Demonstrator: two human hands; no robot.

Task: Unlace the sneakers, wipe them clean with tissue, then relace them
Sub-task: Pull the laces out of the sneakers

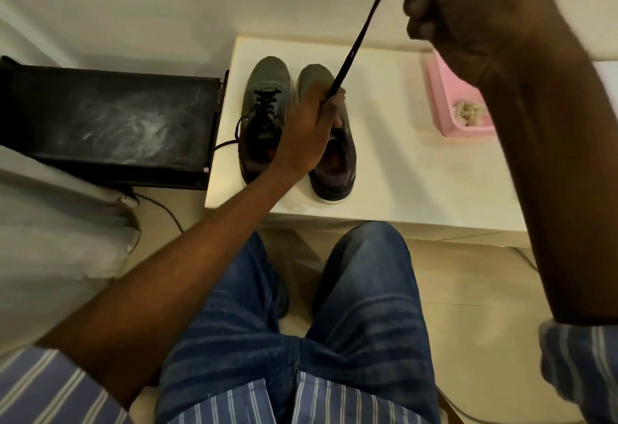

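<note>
Pink tray (pixel 441 96) on the table (pixel 394 169) holds crumpled tissue (pixel 470 112).

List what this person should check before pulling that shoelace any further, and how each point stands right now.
1. Right hand grips the upper end of the shoelace: ok.
2. Lace runs taut, without knots along its visible length: ok.
3. Left hand steadies the right sneaker: ok.
4. Lace fully out of the eyelets: cannot tell, the left hand covers them.
5. Left sneaker unlaced: not ok, still laced.
6. Tissue at hand in the pink box: ok.
</note>
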